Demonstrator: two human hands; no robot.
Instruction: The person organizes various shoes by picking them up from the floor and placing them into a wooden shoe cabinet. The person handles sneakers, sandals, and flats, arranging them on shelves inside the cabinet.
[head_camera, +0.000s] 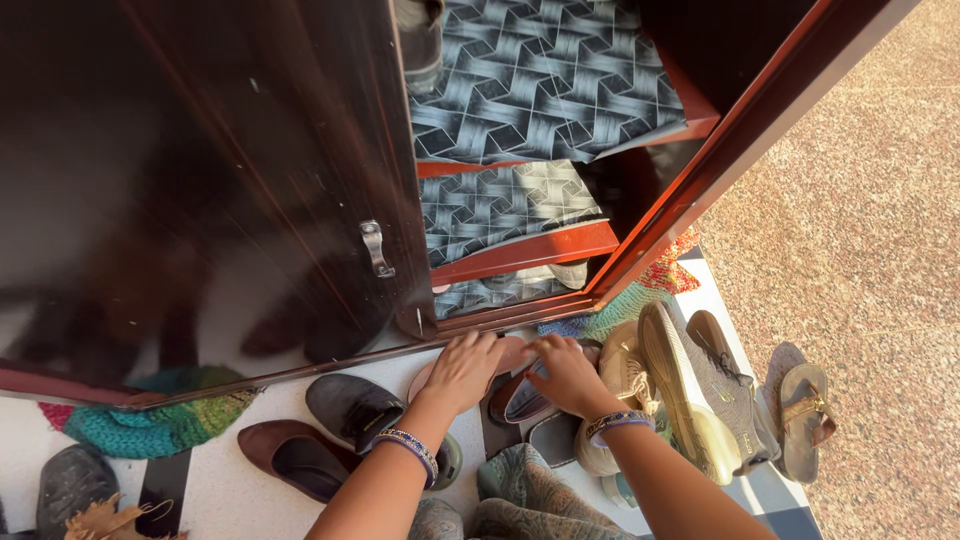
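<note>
A dark wooden shoe cabinet stands with its door open over a floor strewn with shoes. At its base, the left hand and right hand both grasp a pink slipper.

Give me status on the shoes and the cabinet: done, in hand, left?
Done: cabinet door stands open; the lined shelves look nearly bare. In hand: left hand and right hand are on a pink slipper at the cabinet's foot. Left: dark flats, the grey sneakers and sandals lie on the floor.
</note>
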